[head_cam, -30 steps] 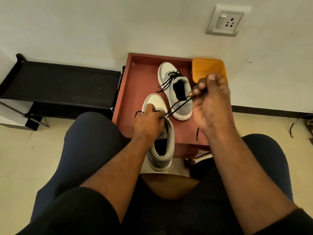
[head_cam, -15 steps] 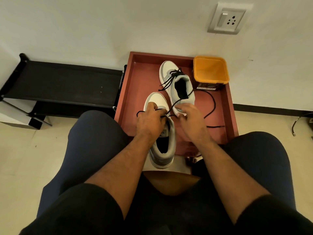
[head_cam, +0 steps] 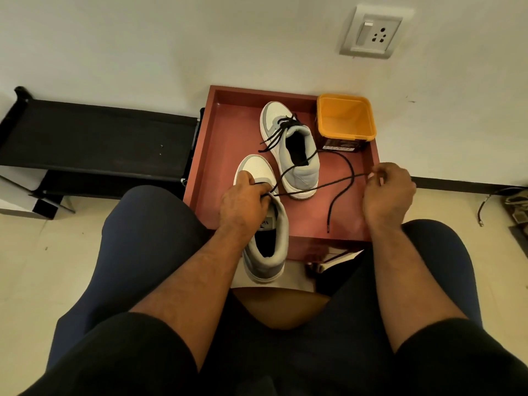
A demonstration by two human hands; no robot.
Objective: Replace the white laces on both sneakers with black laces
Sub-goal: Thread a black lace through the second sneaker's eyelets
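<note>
Black lace (head_cam: 320,186) pinched by right fingers (head_cam: 374,176); left fingers (head_cam: 251,192) curled gripping sneaker (head_cam: 264,224).

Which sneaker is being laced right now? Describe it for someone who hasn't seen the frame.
On the red tray against the wall stand two grey-and-white sneakers. It is the near sneaker, heel overhanging the tray's front edge, held by the left hand; the far sneaker sits untouched beside the orange tub.

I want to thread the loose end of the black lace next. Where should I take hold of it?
Pinch the black lace just behind its stiff tip, from above with the right hand; that end lies free on the red tray.
</note>
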